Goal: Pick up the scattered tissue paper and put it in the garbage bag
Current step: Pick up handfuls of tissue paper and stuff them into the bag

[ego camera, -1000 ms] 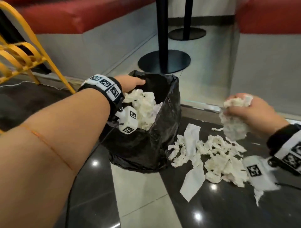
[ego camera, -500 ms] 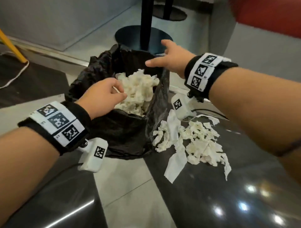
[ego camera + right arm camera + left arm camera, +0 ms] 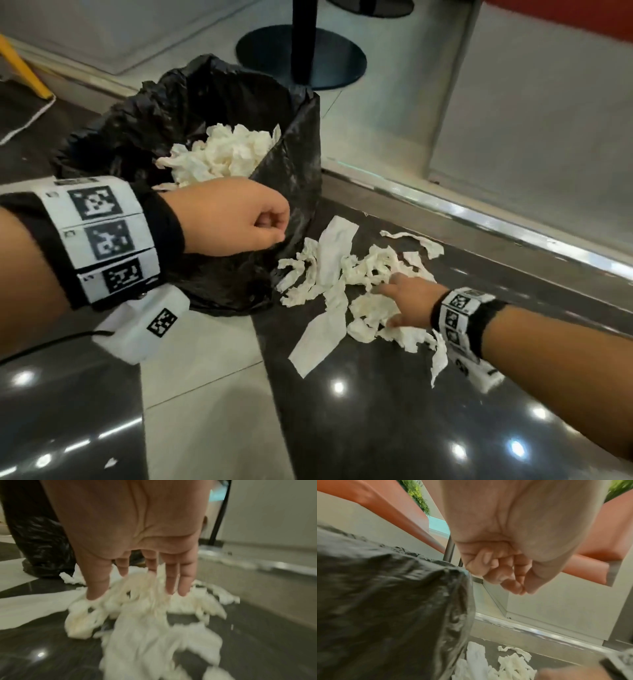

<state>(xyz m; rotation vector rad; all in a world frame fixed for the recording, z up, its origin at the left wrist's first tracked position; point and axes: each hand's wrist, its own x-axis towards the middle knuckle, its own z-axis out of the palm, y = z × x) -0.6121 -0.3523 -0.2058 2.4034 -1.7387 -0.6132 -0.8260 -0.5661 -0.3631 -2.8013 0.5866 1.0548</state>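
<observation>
A black garbage bag [image 3: 222,284] stands open on the floor, with crumpled white tissue [image 3: 229,154] piled inside. My left hand [image 3: 270,226] is at the bag's near right rim with its fingers curled; in the left wrist view the left hand [image 3: 496,573] seems to pinch the raised edge of the bag [image 3: 385,601]. Scattered tissue paper [image 3: 342,270] lies on the dark tile right of the bag. My right hand [image 3: 387,305] rests on that pile, fingers straight and spread. The right wrist view shows the right hand [image 3: 137,585] with its fingertips in the tissue paper [image 3: 145,635].
A black table pedestal [image 3: 301,58] stands behind the bag. A metal floor strip [image 3: 479,219] and a grey wall run along the right. A yellow chair leg [image 3: 24,68] and a white cable [image 3: 30,116] lie far left. One small scrap [image 3: 110,463] lies near me.
My right hand carried a wad of tissue to the bag, let it go there, and has come back down onto the floor pile. My left hand shifted along the bag's rim to the near right side.
</observation>
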